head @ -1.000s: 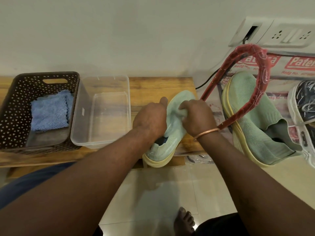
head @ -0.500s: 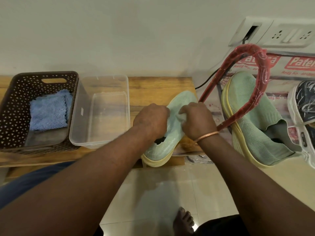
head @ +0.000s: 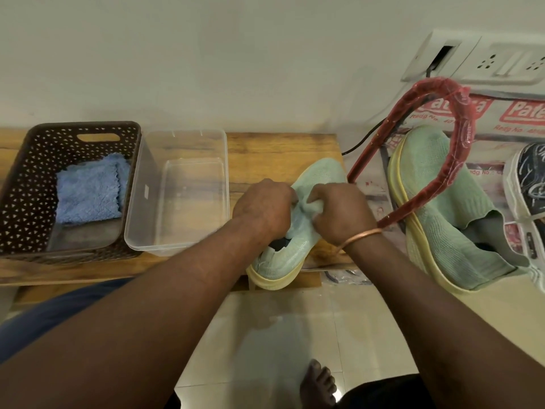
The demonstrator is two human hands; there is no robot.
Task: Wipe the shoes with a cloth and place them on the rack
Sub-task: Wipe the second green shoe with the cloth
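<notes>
We find the mint shoe (head: 295, 250) on the wooden surface (head: 265, 152), heel overhanging the front edge; our left hand (head: 265, 208) grips its upper; our right hand (head: 339, 214) pinches bunched pale green fabric (head: 308, 202) against it; a second mint shoe (head: 436, 208) lies on the rack (head: 460, 137).

My left: clear tub (head: 191, 202) fills the tabletop (head: 280, 149).
My right: red rack frame (head: 464, 134) arches close by.
Ahead: bare strip, open to the wall (head: 236, 69).

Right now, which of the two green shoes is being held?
The green shoe on the wooden bench: the left hand and right hand both grip it. The other green shoe lies untouched on the rack.
</notes>
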